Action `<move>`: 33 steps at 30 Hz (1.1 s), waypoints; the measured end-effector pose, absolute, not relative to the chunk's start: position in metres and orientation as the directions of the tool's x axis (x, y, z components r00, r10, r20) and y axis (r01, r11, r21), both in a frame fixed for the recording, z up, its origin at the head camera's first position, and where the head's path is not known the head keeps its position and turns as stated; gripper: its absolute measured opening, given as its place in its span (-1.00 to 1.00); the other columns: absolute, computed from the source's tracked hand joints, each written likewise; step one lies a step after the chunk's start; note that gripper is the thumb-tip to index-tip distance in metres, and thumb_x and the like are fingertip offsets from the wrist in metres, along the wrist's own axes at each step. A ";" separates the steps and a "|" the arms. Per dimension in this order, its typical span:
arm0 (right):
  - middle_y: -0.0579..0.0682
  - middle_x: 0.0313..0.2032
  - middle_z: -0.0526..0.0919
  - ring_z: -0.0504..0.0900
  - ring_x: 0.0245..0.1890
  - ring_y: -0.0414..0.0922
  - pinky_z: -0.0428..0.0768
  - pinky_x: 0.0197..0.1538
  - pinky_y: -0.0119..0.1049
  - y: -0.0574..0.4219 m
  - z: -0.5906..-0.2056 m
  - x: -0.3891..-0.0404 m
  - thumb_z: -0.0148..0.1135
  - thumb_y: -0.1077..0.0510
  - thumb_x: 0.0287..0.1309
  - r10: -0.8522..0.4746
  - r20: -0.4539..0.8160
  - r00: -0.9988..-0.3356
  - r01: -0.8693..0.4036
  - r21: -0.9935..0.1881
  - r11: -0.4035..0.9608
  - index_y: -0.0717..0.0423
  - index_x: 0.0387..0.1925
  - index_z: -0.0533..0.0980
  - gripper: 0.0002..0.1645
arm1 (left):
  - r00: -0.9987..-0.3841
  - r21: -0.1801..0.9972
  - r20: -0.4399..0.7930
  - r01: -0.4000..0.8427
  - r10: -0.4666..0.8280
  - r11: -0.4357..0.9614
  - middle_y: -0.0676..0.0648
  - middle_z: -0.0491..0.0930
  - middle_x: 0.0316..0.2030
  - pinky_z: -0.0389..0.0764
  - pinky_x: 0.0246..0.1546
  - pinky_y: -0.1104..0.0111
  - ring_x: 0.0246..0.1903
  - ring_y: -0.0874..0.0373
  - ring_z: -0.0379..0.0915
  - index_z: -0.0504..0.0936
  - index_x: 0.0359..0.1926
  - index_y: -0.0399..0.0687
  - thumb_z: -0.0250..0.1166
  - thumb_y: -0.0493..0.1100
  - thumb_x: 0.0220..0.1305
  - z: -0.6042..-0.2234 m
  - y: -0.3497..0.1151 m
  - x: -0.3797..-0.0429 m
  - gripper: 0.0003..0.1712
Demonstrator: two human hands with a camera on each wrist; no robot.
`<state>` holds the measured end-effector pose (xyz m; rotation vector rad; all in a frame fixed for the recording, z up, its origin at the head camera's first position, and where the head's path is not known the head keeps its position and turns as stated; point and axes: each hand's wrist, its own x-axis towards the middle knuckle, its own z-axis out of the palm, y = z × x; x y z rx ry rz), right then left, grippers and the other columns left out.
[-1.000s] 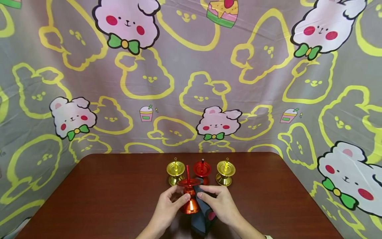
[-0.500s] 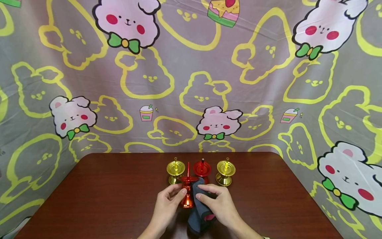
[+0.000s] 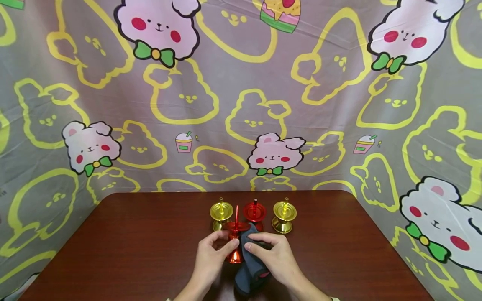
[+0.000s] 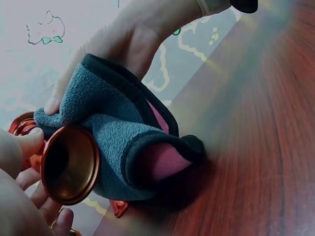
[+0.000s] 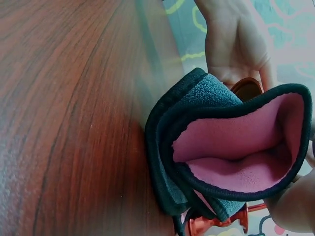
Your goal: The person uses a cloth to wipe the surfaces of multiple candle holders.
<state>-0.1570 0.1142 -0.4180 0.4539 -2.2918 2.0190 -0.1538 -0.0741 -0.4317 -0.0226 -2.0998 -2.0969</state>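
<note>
A shiny red candle holder point(image 3: 235, 256) with a wide dish and a thin upright spike is held off the table by my left hand point(image 3: 208, 253), thumb in front of its stem. In the left wrist view its hollow base point(image 4: 71, 164) faces the camera. My right hand point(image 3: 278, 256) pinches a blue-grey cloth point(image 3: 249, 271) with dark edging against the right side of the holder. Folded over, the cloth shows its pink underside point(image 5: 236, 147) in the right wrist view. Some of the right fingers are hidden behind the cloth.
Behind the hands stand a gold candle holder point(image 3: 221, 212), a second red one point(image 3: 255, 212) and another gold one point(image 3: 285, 212) in a row. They are on a dark reddish-brown wooden table point(image 3: 143, 242). A cartoon-patterned curtain point(image 3: 211, 138) surrounds the table's back and sides.
The held candle holder has shifted slightly left and stands a little higher. The cloth has bunched up and moved left with the right hand, covering more of the holder's right side.
</note>
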 end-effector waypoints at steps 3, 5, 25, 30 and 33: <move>0.08 -0.23 0.76 0.66 -0.35 -0.17 0.62 -0.30 -0.36 0.114 -0.417 -0.157 0.52 0.21 0.06 -0.173 0.225 -0.959 -0.247 -0.962 0.114 0.20 -0.15 0.73 -0.72 | -0.988 0.991 0.132 0.133 -0.082 -0.004 -0.15 0.68 -0.33 0.57 -0.38 0.43 -0.37 0.21 0.55 0.65 -0.09 -0.42 0.49 -0.26 0.17 -0.432 -0.075 -0.153 -0.64; 0.07 -0.23 0.76 0.66 -0.33 -0.17 0.62 -0.29 -0.35 0.114 -0.417 -0.158 0.52 0.21 0.06 -0.167 0.225 -0.960 -0.247 -0.962 0.121 0.19 -0.16 0.73 -0.73 | -0.989 0.990 0.136 0.137 -0.059 -0.016 -0.15 0.68 -0.32 0.58 -0.39 0.42 -0.37 0.21 0.55 0.65 -0.08 -0.42 0.47 -0.25 0.20 -0.433 -0.076 -0.153 -0.65; 0.10 -0.21 0.75 0.66 -0.32 -0.14 0.64 -0.27 -0.34 0.117 -0.418 -0.163 0.49 0.22 0.10 -0.152 0.209 -0.966 -0.227 -0.967 0.117 0.23 -0.12 0.71 -0.72 | -0.976 0.985 0.160 0.147 0.145 -0.095 -0.24 0.65 -0.08 0.61 -0.13 0.39 -0.15 0.18 0.58 0.58 0.08 -0.45 0.30 -0.24 0.38 -0.437 -0.079 -0.153 -0.62; 0.11 -0.17 0.74 0.67 -0.29 -0.13 0.65 -0.26 -0.33 0.116 -0.421 -0.162 0.47 0.21 0.12 -0.150 0.212 -0.966 -0.230 -0.967 0.110 0.24 -0.09 0.70 -0.70 | -0.984 0.987 0.144 0.135 0.106 -0.082 -0.21 0.65 -0.09 0.60 -0.15 0.40 -0.17 0.18 0.57 0.56 0.12 -0.44 0.30 -0.21 0.39 -0.437 -0.078 -0.154 -0.58; 0.10 -0.17 0.73 0.67 -0.28 -0.14 0.65 -0.24 -0.33 0.116 -0.422 -0.162 0.47 0.22 0.12 -0.140 0.217 -0.966 -0.232 -0.967 0.102 0.23 -0.08 0.70 -0.69 | -0.993 0.988 0.106 0.098 0.055 -0.123 -0.20 0.66 -0.10 0.60 -0.14 0.42 -0.17 0.20 0.58 0.50 0.17 -0.44 0.35 -0.22 0.35 -0.437 -0.078 -0.154 -0.52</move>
